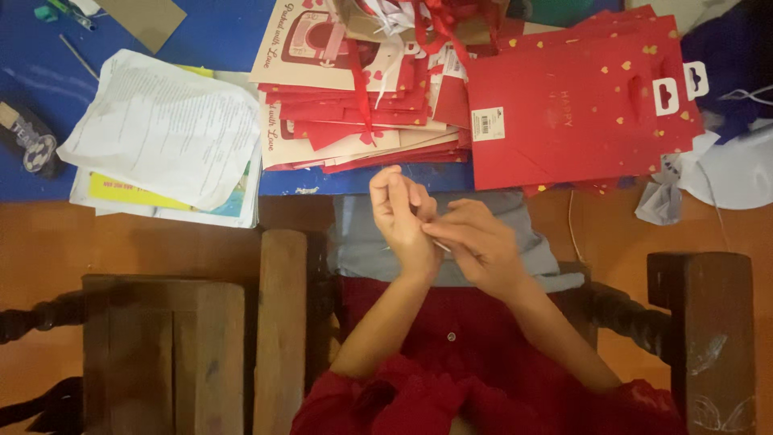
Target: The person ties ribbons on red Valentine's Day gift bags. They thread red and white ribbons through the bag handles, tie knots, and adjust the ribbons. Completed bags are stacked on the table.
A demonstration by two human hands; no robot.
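Red sleeves nearest; left hand (pixel 400 211) and right hand (pixel 477 242) pinched together on a thin white strand (pixel 440 244). Looked mid-threading. Red gift bags (pixel 576 113) lay far, paper stack (pixel 165 133) far left.

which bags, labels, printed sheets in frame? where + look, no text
Red gift bag: flat, top right of blue table, gold hearts, white hang tab.
White barcode label: rectangular, on that bag's left part.
Stack of red and cream gift bags: top centre, fanned, red ribbons.
Pile of printed sheets: left, white, yellow sheet beneath.
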